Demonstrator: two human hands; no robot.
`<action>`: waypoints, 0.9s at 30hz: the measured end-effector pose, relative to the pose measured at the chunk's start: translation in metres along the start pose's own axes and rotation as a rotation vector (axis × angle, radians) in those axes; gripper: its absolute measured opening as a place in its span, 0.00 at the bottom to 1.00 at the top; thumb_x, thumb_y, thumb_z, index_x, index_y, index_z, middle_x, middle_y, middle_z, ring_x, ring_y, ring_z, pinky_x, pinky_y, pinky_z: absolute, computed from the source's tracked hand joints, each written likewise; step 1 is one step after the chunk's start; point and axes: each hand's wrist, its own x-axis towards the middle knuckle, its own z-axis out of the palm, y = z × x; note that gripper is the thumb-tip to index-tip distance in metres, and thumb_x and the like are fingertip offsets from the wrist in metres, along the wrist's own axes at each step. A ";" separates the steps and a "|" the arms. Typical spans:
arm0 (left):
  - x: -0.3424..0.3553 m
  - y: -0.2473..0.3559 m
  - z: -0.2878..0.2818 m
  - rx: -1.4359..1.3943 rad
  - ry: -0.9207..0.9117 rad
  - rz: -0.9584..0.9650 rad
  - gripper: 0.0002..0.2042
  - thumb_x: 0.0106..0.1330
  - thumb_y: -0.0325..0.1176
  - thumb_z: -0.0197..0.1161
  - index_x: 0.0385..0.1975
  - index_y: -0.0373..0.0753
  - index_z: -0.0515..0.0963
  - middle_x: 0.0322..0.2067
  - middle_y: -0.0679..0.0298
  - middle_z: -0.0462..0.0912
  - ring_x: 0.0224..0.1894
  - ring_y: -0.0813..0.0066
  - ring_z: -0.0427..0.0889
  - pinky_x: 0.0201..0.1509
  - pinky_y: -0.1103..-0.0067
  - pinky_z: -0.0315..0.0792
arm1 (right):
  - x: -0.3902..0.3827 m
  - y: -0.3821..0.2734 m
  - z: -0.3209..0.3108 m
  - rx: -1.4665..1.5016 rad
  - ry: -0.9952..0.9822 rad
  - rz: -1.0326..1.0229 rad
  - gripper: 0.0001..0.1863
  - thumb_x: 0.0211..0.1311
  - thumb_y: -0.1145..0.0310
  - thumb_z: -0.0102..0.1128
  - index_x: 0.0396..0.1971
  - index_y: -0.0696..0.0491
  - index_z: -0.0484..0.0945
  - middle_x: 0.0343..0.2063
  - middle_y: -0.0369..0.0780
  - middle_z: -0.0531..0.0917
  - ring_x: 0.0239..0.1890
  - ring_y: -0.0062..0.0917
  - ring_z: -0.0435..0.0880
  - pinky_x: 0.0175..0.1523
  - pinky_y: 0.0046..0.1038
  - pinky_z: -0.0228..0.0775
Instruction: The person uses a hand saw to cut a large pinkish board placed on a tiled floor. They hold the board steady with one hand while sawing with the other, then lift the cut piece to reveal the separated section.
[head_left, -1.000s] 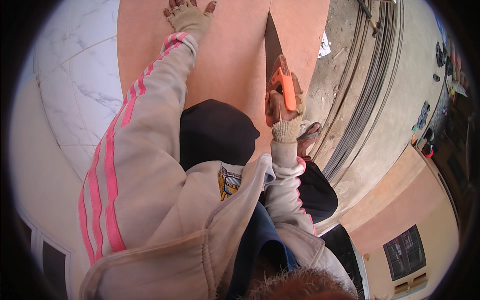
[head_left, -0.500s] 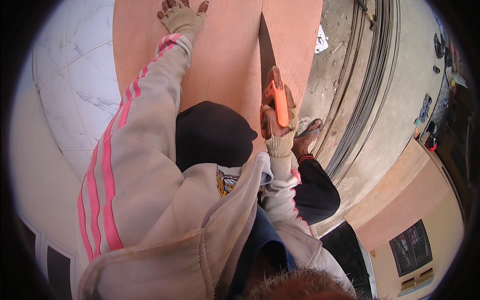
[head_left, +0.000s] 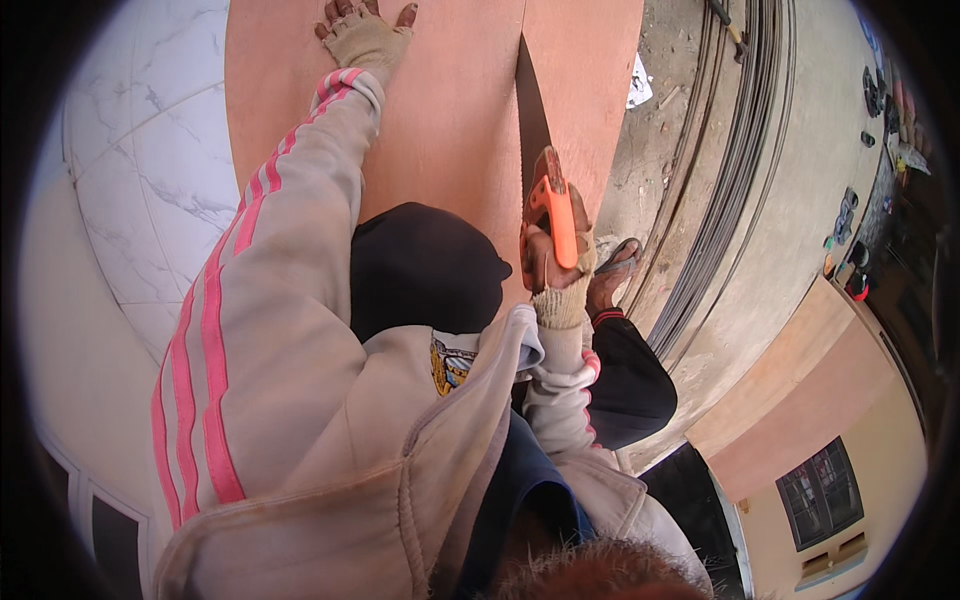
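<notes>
My right hand (head_left: 556, 245), in a cream fingerless glove, is wrapped round the orange handle of a handsaw (head_left: 563, 222). The saw's dark toothed blade points away from me and lies along a line in the reddish plywood sheet (head_left: 450, 110). Beyond the blade's narrow tip a thin straight line runs on to the top edge of the view. My left hand (head_left: 366, 36), gloved the same way, lies flat on the sheet at the far left with its fingers spread. My knee in black cloth (head_left: 430, 268) rests on the plywood between both arms.
White marbled tiles (head_left: 165, 150) lie left of the sheet. To its right are long thin metal rods (head_left: 735, 190), a hammer-like tool (head_left: 730, 28) and a white scrap (head_left: 640, 82) on the rough floor. My sandalled foot (head_left: 615, 275) stands beside the sheet. Footwear (head_left: 846, 215) lies farther right.
My right hand has drawn the handsaw slightly back toward me. My left hand stays in place on the plywood.
</notes>
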 end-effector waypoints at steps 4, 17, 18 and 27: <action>0.003 -0.008 0.002 -0.004 0.068 0.014 0.43 0.70 0.68 0.51 0.78 0.47 0.60 0.79 0.49 0.51 0.81 0.50 0.48 0.80 0.45 0.42 | -0.040 -0.003 -0.010 -0.133 -0.005 -0.272 0.38 0.62 0.83 0.52 0.75 0.59 0.59 0.63 0.44 0.75 0.67 0.29 0.75 0.66 0.25 0.70; -0.003 -0.014 0.010 -0.002 0.085 0.004 0.43 0.69 0.68 0.53 0.78 0.46 0.60 0.78 0.50 0.54 0.81 0.51 0.48 0.80 0.48 0.43 | -0.066 -0.009 -0.010 0.129 -0.016 0.044 0.39 0.61 0.83 0.51 0.75 0.60 0.58 0.64 0.45 0.76 0.64 0.29 0.79 0.67 0.27 0.71; 0.001 -0.012 0.011 -0.005 0.108 0.009 0.43 0.69 0.68 0.53 0.78 0.46 0.60 0.78 0.50 0.54 0.80 0.51 0.48 0.80 0.49 0.43 | -0.051 -0.008 -0.007 0.150 -0.009 0.065 0.38 0.61 0.83 0.51 0.74 0.59 0.59 0.61 0.45 0.78 0.61 0.28 0.80 0.63 0.25 0.72; 0.004 -0.007 0.021 0.070 0.130 0.004 0.43 0.69 0.68 0.52 0.78 0.46 0.60 0.78 0.51 0.54 0.80 0.51 0.49 0.80 0.47 0.43 | 0.013 0.001 0.009 0.245 -0.028 0.196 0.31 0.60 0.82 0.56 0.67 0.59 0.71 0.51 0.40 0.81 0.44 0.20 0.81 0.47 0.22 0.73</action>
